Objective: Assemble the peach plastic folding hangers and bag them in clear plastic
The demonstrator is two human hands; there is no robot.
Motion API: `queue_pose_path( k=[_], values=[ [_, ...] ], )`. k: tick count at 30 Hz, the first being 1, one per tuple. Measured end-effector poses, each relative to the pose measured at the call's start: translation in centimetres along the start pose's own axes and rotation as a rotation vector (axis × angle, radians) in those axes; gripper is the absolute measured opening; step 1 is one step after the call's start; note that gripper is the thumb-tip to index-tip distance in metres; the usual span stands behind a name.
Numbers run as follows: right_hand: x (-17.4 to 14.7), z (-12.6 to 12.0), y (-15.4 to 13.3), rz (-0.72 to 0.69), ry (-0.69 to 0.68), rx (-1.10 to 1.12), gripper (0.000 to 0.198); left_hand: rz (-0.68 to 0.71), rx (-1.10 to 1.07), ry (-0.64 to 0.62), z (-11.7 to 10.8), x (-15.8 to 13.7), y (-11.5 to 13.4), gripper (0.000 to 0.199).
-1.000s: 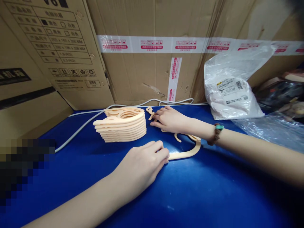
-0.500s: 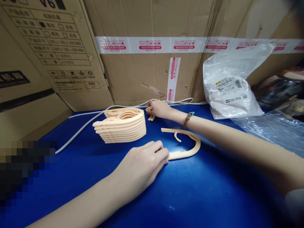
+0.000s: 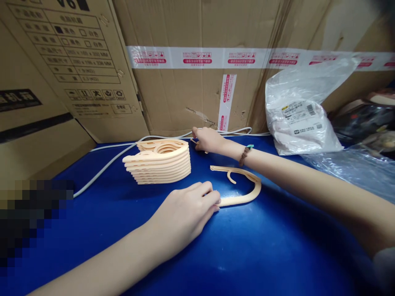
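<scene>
On the blue tabletop (image 3: 234, 255), the left hand (image 3: 188, 209) pinches one end of a cream hanger (image 3: 239, 200) that lies flat. Past it, on the left, sits a stack of hangers (image 3: 162, 166). Farther back, the right hand (image 3: 210, 139) curls over a small piece (image 3: 194, 141), mostly hidden; I cannot tell if it grips. Behind stands a big box (image 3: 185, 94).

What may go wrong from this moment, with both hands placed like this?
The right hand is close to the stack of hangers; a sideways brush might topple it.
The cable lies near that hand and could catch on it.
The left hand pinches one end of the single hanger; a bump could twist it loose.
</scene>
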State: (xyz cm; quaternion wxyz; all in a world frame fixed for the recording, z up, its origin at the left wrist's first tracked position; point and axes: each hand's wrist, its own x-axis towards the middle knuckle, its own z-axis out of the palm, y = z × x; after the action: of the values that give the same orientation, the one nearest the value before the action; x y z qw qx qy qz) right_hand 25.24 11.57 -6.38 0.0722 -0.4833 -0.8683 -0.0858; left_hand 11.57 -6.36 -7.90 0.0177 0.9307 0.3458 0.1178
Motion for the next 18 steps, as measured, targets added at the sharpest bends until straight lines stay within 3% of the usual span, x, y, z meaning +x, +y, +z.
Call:
queue_pose_path(
  k=[10,18],
  values=[
    [-1.4,-0.4,2.4,0.021,-0.003,0.026,0.036,0.011,-0.012,0.023,0.0,-0.2,-0.1,0.014],
    [-1.5,0.3,2.9,-0.028,0.104,0.096,0.030,0.004,-0.035,0.025,0.1,0.0,-0.1,0.014]
  ],
)
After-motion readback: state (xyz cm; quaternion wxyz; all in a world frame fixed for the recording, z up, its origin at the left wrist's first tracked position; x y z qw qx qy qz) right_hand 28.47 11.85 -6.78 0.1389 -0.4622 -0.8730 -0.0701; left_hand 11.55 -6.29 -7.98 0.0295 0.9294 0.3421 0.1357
